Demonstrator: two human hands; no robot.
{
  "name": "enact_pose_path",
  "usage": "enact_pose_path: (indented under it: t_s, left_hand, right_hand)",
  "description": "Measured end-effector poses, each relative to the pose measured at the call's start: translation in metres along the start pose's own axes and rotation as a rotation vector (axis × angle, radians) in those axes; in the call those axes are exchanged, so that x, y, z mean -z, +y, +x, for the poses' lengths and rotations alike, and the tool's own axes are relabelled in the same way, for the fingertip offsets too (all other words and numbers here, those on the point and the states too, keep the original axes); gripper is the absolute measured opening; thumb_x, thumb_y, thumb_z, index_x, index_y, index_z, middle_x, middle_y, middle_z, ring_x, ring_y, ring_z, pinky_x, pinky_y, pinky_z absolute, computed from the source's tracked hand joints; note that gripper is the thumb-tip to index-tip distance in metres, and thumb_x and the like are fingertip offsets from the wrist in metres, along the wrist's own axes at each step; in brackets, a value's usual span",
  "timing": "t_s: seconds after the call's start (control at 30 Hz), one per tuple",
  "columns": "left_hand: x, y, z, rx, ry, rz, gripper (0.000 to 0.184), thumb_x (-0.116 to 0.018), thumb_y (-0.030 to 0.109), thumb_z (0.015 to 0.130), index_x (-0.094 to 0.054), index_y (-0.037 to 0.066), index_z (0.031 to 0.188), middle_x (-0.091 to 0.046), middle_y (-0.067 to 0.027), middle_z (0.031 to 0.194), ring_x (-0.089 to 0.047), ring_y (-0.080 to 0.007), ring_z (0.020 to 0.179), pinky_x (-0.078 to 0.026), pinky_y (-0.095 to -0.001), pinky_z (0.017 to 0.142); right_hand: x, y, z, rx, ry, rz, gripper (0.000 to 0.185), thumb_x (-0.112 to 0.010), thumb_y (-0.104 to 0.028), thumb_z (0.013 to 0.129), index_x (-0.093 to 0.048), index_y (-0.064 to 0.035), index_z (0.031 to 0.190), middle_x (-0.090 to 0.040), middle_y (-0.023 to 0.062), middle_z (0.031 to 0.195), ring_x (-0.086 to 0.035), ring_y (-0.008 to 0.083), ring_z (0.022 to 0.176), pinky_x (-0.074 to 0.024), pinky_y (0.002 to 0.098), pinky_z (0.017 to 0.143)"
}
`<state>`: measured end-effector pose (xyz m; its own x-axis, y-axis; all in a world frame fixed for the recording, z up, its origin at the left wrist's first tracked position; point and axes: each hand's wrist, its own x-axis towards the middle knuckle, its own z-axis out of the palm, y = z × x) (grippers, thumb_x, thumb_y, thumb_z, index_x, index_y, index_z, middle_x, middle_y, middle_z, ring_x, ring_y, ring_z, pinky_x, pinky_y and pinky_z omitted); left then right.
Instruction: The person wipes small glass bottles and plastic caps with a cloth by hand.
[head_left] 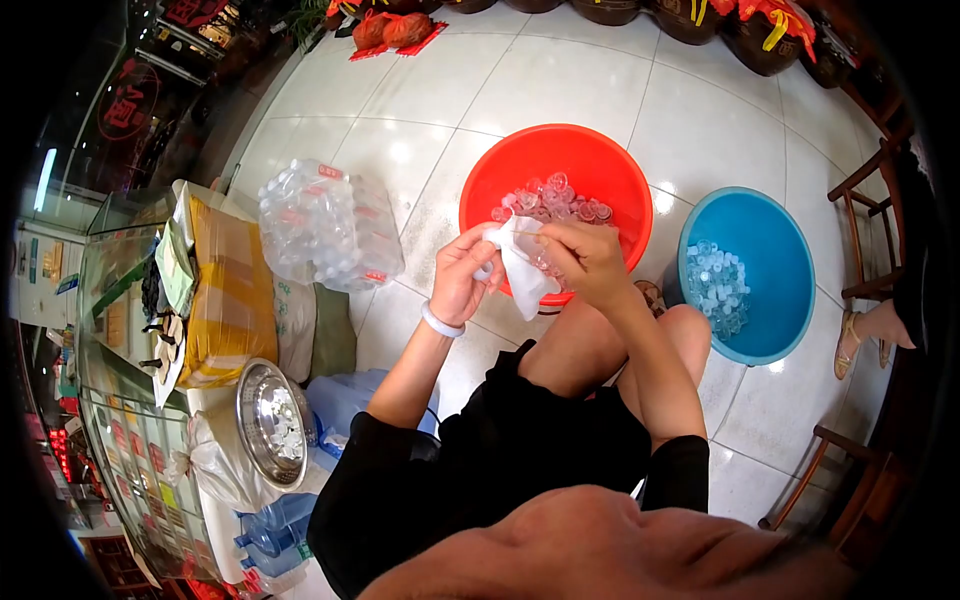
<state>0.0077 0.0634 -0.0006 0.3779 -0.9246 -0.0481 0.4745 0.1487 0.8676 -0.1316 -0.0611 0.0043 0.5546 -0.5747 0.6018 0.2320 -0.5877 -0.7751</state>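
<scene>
My left hand, with a pale bracelet at the wrist, is closed on one end of a white cloth. A small pale round piece shows by its fingers; its kind is unclear. My right hand pinches a thin brown stick that points toward the left fingers across the cloth. The cloth hangs down between both hands. Below and beyond them stands a red tub with many small clear glass-like pieces in it, partly hidden by my hands.
To the right stands a blue tub with small clear and white pieces. A wrapped bottle pack, a taped carton, a metal bowl and water jugs are on the left. Dark jars line the back; a person's foot shows right.
</scene>
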Motion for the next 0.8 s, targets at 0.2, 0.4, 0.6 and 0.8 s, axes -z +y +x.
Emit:
enact_pose_path:
  t_s: [0.2,0.4,0.6,0.8]
  left_hand:
    - [-0.007,0.001,-0.001,-0.012,0.001,0.072,0.028,-0.050,0.009,0.083,-0.050,-0.003,0.109,-0.053,-0.0071,0.063,-0.048,-0.0129,0.049,-0.037,-0.0214,0.041]
    - [-0.005,-0.001,-0.001,0.012,-0.041,0.166,0.029,-0.050,0.012,0.084,-0.050,-0.005,0.107,-0.056,-0.0086,0.071,-0.048,-0.0122,0.048,-0.036,-0.0217,0.042]
    - [-0.009,0.000,-0.005,-0.058,-0.050,0.305,0.029,-0.053,0.009,0.082,-0.050,-0.006,0.107,-0.056,-0.0079,0.071,-0.049,-0.0118,0.050,-0.037,-0.0207,0.044]
    - [-0.016,0.003,-0.006,-0.144,0.015,0.300,0.029,-0.052,0.005,0.081,-0.050,-0.006,0.108,-0.055,-0.0065,0.069,-0.049,-0.0107,0.051,-0.037,-0.0203,0.045]
  right_hand:
    - [-0.009,0.007,-0.005,0.070,-0.050,-0.146,0.005,-0.056,-0.008,0.071,-0.061,-0.0072,0.073,-0.054,0.0092,0.058,-0.053,0.0239,0.049,-0.0400,0.0330,0.044]
    - [-0.010,0.010,-0.006,0.141,-0.172,-0.128,0.006,-0.055,-0.009,0.072,-0.060,-0.0066,0.072,-0.055,0.0106,0.060,-0.054,0.0252,0.051,-0.0406,0.0335,0.045]
    - [-0.011,0.004,-0.009,-0.309,-0.217,0.391,0.012,-0.053,-0.010,0.077,-0.062,-0.0025,0.081,-0.058,0.0079,0.063,-0.053,0.0136,0.052,-0.0403,0.0265,0.047]
    - [-0.024,-0.001,-0.012,-0.511,-0.066,0.562,0.015,-0.053,-0.011,0.079,-0.061,0.0006,0.082,-0.055,0.0033,0.058,-0.050,0.0062,0.054,-0.0396,0.0237,0.047]
